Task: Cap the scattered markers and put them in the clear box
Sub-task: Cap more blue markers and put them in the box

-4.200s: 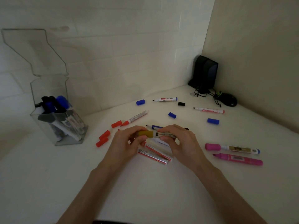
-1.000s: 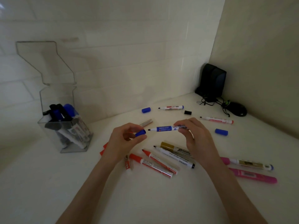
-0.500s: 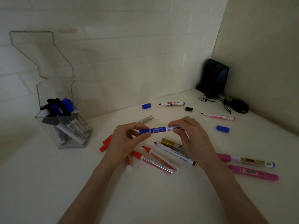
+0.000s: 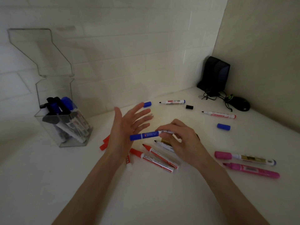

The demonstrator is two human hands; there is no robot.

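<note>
My right hand (image 4: 180, 140) pinches a blue marker (image 4: 146, 135) that lies level above the table, its blue cap on and pointing left. My left hand (image 4: 125, 127) is spread flat with straight fingers, the palm right against the capped end. The clear box (image 4: 65, 125) stands at the left with its lid up and several capped markers inside. Under my hands lie two red markers (image 4: 154, 158), a gold one and a black-tipped one, partly hidden. Loose red caps (image 4: 104, 143) lie left of my wrist.
Farther back lie two loose blue caps (image 4: 147, 104) (image 4: 223, 127), a black cap (image 4: 189, 107) and two uncapped markers (image 4: 172, 101) (image 4: 219, 114). Two pink markers (image 4: 250, 164) lie at the right. A black speaker (image 4: 214, 73) and a mouse (image 4: 239, 105) fill the far corner.
The blue cap went from my left fingers onto the marker's tip. My left hand then let go and spread flat against the capped end, while my right hand kept holding the barrel.
</note>
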